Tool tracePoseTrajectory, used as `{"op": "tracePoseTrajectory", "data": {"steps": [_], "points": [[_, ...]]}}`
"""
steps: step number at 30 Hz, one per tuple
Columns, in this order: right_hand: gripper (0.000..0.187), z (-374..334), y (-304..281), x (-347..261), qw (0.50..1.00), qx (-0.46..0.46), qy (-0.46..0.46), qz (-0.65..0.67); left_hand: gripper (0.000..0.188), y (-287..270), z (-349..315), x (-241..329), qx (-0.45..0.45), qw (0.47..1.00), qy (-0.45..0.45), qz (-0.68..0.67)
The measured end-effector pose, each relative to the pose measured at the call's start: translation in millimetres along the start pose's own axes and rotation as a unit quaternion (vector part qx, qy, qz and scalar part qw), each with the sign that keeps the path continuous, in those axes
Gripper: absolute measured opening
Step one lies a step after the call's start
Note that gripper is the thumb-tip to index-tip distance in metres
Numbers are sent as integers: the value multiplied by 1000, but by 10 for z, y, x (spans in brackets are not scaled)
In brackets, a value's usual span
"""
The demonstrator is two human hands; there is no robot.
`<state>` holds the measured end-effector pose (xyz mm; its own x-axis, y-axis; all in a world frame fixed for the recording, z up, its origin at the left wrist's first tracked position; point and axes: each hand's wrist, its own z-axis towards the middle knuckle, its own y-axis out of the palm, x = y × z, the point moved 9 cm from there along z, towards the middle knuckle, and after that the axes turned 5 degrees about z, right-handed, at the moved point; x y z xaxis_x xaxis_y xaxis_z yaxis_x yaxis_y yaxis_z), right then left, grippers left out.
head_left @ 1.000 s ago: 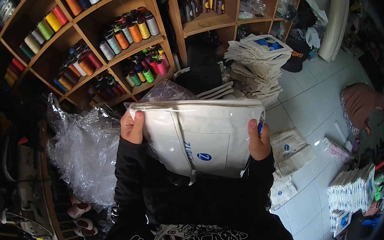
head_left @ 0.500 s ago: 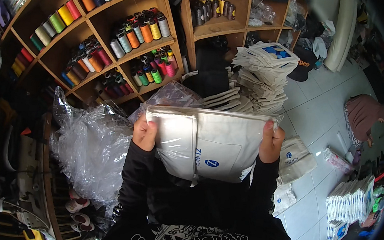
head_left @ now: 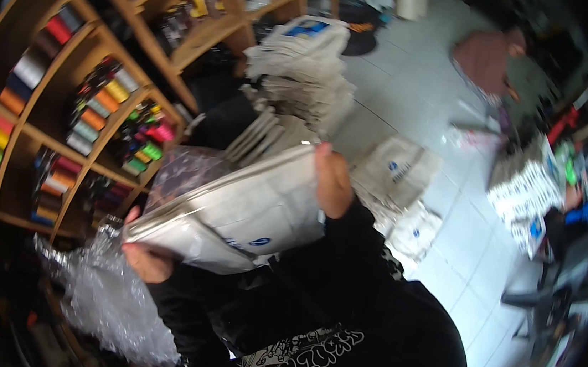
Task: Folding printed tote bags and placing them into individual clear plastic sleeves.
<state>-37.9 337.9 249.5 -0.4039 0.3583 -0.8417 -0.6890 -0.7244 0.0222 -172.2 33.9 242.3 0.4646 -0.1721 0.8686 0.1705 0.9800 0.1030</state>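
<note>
A folded cream canvas bag in a clear plastic sleeve (head_left: 234,209) is stretched between my two hands in front of my chest, tilted with its right end higher. My left hand (head_left: 146,257) grips the sleeve's left edge, thumb and fingers on either side. At the other end, my right hand (head_left: 333,184) pinches the upper right corner. A blue round mark shows on the bag's front. Crumpled clear plastic (head_left: 110,300) lies just below my left hand. Beyond the held bag rises a tall pile of cream canvas bags (head_left: 305,77). Motion blurs the picture somewhat.
Wooden shelves (head_left: 24,123) with many coloured thread spools stand on the left. More canvas bags (head_left: 396,169) lie on the tiled floor (head_left: 456,272) to the right. A bundled stack (head_left: 522,193) sits farther right, near a person in a brown top (head_left: 482,60).
My view has turned to the right, so the shelves and pile appear farther left. The bag has gone from nearly level to slanted, both hands still gripping it.
</note>
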Motion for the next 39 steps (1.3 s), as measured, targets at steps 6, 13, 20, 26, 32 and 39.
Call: {"op": "tracePoseTrajectory", "data": {"steps": [6, 13, 20, 26, 32, 39], "points": [[39, -295, -84, 518, 964, -72, 167, 196, 62, 94, -37, 40, 36, 998, -29, 41], [49, -762, -128, 264, 920, -297, 133, 217, 68, 194, 77, -413, 5, 976, -216, -13], [83, -1023, -906, 552, 882, -300, 257, 256, 98, 686, 24, -908, -145, 913, -374, -78], [89, -1144, -1028, 699, 867, -214, 267, 362, 75, 1316, -153, -929, -83, 909, -365, -185], [98, -1425, -1184, 689, 834, -82, 275, 470, 73, 1901, -290, -903, -121, 897, -379, -190], [107, -1727, -1540, 645, 778, 86, 255, 568, 73, 2625, -565, -1016, -190, 851, -441, -214]]}}
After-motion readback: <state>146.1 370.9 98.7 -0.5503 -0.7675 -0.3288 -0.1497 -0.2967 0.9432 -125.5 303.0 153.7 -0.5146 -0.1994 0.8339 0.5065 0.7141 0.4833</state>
